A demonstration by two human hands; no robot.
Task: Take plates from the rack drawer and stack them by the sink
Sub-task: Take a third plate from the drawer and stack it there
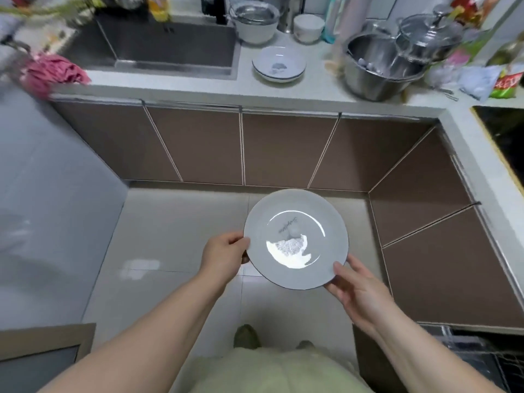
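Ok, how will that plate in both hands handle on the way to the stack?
The plate looks glazed and shiny, so probably slick at the rim. Likely rigid and breakable if dropped on the tile floor. The left hand and right hand pinch only opposite edges, so it may tilt.

Pale bench carried stacked plates right of sink, steel pot, white bowls, pink cloth at left

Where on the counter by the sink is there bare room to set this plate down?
Bare counter lies in front of the sink, left of the stacked plates, and between that stack and the steel pot. Right of the pot it is crowded with bags; the pink cloth takes the left end.
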